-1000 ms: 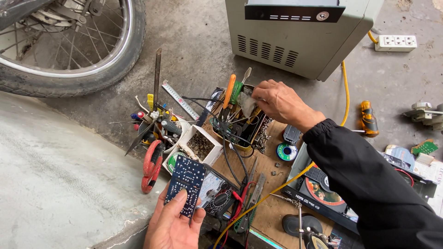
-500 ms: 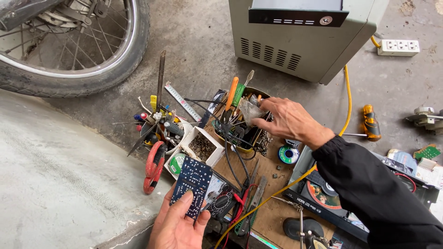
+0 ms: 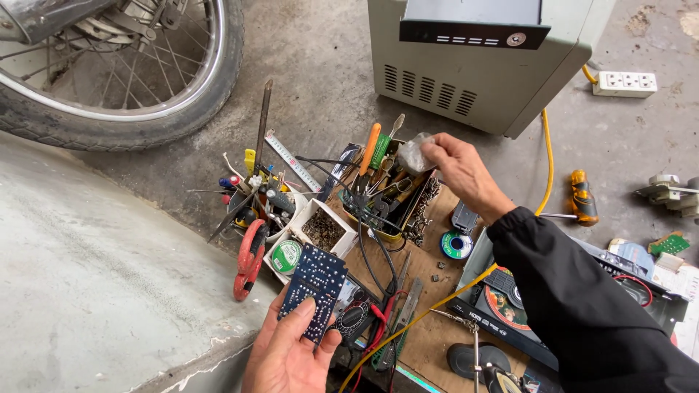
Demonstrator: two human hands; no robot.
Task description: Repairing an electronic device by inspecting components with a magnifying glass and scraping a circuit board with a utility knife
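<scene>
My left hand (image 3: 287,353) holds a dark blue circuit board (image 3: 314,290) by its lower edge at the bottom of the head view. My right hand (image 3: 460,173), in a black sleeve, pinches a small clear plastic bag (image 3: 413,154) above a yellow-rimmed tool box (image 3: 394,195) crammed with screwdrivers and pliers. An orange-handled screwdriver (image 3: 371,146) sticks up from that box just left of the bag.
A small white box of tiny parts (image 3: 321,228), a green solder reel (image 3: 287,255) and red-handled pliers (image 3: 250,256) lie left of the board. A grey metal cabinet (image 3: 473,65) stands behind, a wheel (image 3: 124,73) at top left, a yellow cable (image 3: 545,164), a power strip (image 3: 625,84).
My right hand has lifted the plastic bag slightly up and right, off the tool box. My left hand has shifted a little, still gripping the board.
</scene>
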